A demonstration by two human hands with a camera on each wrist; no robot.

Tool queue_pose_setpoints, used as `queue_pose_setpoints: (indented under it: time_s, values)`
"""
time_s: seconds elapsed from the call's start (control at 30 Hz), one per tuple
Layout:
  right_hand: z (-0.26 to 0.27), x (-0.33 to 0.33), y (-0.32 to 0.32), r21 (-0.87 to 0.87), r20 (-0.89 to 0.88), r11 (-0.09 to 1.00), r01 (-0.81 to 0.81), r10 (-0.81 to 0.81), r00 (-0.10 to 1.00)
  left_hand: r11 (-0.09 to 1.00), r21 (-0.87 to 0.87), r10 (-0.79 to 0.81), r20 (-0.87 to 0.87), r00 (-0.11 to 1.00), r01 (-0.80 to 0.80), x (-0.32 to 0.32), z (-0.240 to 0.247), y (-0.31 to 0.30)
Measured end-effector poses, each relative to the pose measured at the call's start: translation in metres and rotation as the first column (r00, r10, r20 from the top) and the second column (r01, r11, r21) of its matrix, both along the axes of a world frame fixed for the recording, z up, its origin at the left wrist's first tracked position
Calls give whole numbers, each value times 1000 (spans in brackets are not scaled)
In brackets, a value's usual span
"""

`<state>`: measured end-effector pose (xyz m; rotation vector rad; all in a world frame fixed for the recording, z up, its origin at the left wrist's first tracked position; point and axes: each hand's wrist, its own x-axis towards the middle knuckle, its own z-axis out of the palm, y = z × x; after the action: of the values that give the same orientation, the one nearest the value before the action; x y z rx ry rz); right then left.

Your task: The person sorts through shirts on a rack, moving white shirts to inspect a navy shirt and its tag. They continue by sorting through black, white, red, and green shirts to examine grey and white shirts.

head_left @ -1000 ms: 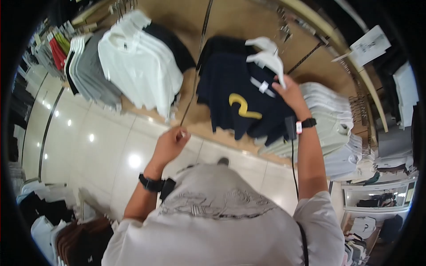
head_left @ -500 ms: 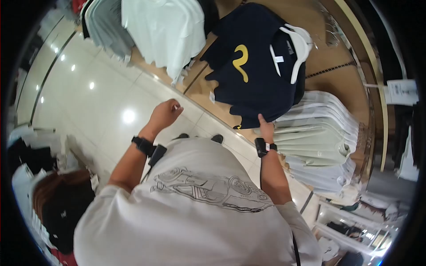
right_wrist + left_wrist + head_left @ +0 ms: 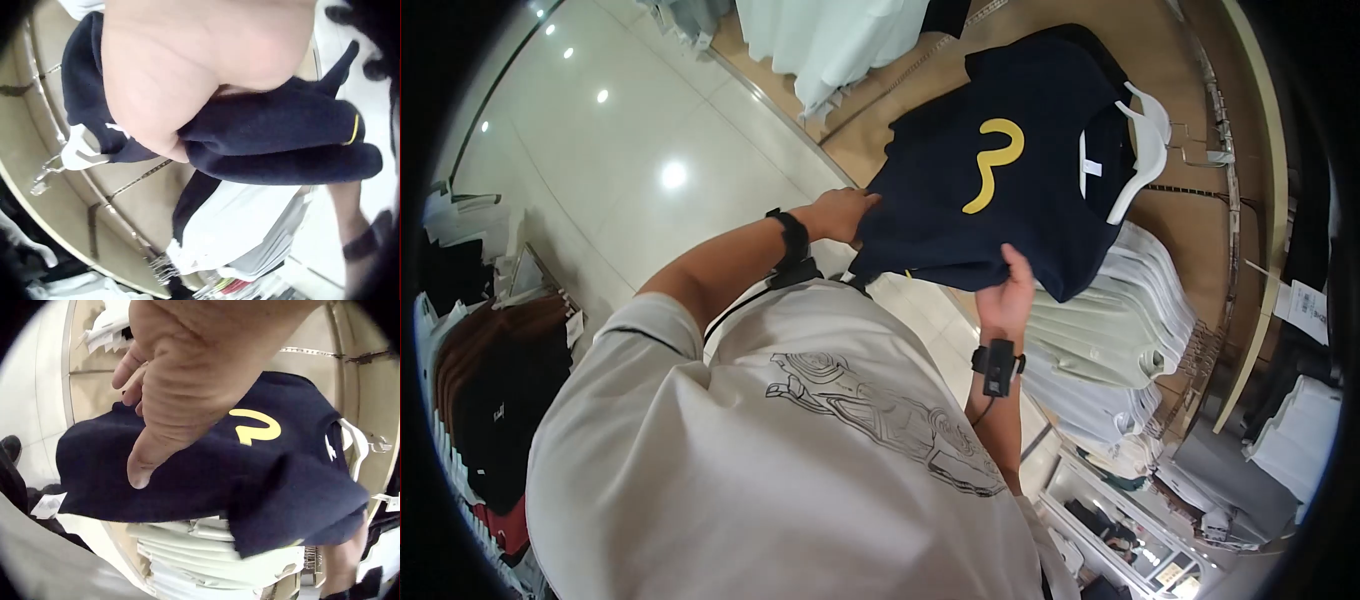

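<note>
A navy T-shirt (image 3: 940,180) with a yellow curved print lies face up on the display, a white hanger (image 3: 1145,150) in its neck. My left hand (image 3: 840,213) is at the shirt's hem. In the left wrist view that hand (image 3: 187,394) is over the fabric, thumb and fingers spread apart. My right hand (image 3: 1005,295) holds the shirt at its near side, thumb on top and the other fingers hidden beneath. In the right wrist view the dark cloth (image 3: 269,137) hangs in folds from that hand (image 3: 200,62).
Pale green and white shirts (image 3: 1090,330) hang overlapped close to my right hand. White shirts (image 3: 830,50) are at the far side of the wooden display (image 3: 880,130). A metal rail (image 3: 1225,170) runs along the right. Brown and black shirts (image 3: 490,390) stand behind on the left.
My left hand has moved from above the floor to the shirt's hem. My right hand has gone from the hanger to the shirt's near side and lifted its cloth. The head view has turned.
</note>
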<state>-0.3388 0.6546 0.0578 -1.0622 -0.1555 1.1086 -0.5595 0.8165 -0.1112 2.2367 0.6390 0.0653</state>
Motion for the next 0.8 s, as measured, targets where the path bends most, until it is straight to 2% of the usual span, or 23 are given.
queue_pose_setpoints:
  time_s: [0.03, 0.07, 0.1, 0.13, 0.17, 0.2, 0.3, 0.33, 0.4, 0.43, 0.47, 0.5, 0.53, 0.57, 0.6, 0.63, 0.67, 0.7, 0.73, 0.77, 0.8]
  values:
    - [15, -1, -3, -25, 2, 1000, 8, -8, 1000, 998, -28, -50, -25, 998, 50, 8, -5, -7]
    - [27, 3, -7, 27, 4, 999, 26, -26, 1000, 997, -51, -62, -23, 998, 61, 18, -11, -15]
    - [38, 5, -13, 77, 5, 996, 48, -48, 999, 997, -16, -72, -25, 997, 72, 28, -18, -26]
    - [51, 5, -21, 46, 5, 997, 68, -69, 998, 996, 12, -88, -28, 996, 88, 37, -16, -40]
    - [63, 5, -27, 105, -13, 991, 88, -87, 996, 979, -101, -189, -116, 975, 178, 47, -14, -42]
    - [71, 7, -33, 171, -32, 979, 111, -107, 994, 972, -121, -214, -116, 970, 200, 51, -24, -51]
    - [79, 16, -55, 190, -66, 964, 188, -179, 982, 875, -431, -153, 188, 970, 222, 64, -50, -80]
    - [78, 13, -60, 191, -67, 959, 208, -199, 978, 871, -430, -174, 188, 967, 240, 65, -32, -81]
    - [73, 9, -67, 225, 102, 951, 211, -239, 966, 844, -412, -396, -49, 917, 342, 71, 12, -75]
    - [59, 9, -76, 157, 227, 956, 248, -280, 933, 825, -465, -383, -43, 923, 321, 74, 26, -77]
    - [39, 14, -89, 163, 211, 950, 265, -296, 931, 825, -462, -396, -59, 916, 327, 74, 41, -78]
    - [18, 21, -108, -230, 474, 961, 155, -28, 880, 842, -445, -345, -8, 938, 306, 73, 58, -81]
    - [5, 23, -126, -605, 571, 786, 128, 316, 758, 855, -432, -297, 46, 954, 287, 74, 73, -86]
    - [0, -1, -127, -428, 648, 901, 69, 252, 719, 775, -552, -305, 99, 947, 307, 77, 86, -88]
    - [-20, -3, -144, -457, 594, 889, -23, 324, 736, 684, -655, -301, 148, 942, 321, 81, 99, -86]
    - [-36, -11, -158, -414, 579, 905, -94, 342, 740, 675, -678, -233, 179, 956, 291, 80, 114, -89]
    - [-49, -21, -168, -362, 566, 918, -163, 356, 743, 627, -767, -48, 134, 990, 134, 66, 161, -97]
    - [-58, -28, -174, -333, 564, 931, -148, 323, 760, 506, -858, 99, 160, 982, 89, 73, 149, -103]
    - [-67, -38, -182, -360, 617, 913, -191, 386, 686, 366, -929, 240, 158, 958, 62, 77, 153, -112]
    - [-75, -49, -194, -398, 657, 890, -223, 446, 607, 261, -962, 296, 161, 941, 83, 75, 155, -117]
    - [-79, -59, -199, -375, 652, 905, -199, 410, 638, 154, -982, 354, 155, 922, 106, 71, 177, -121]
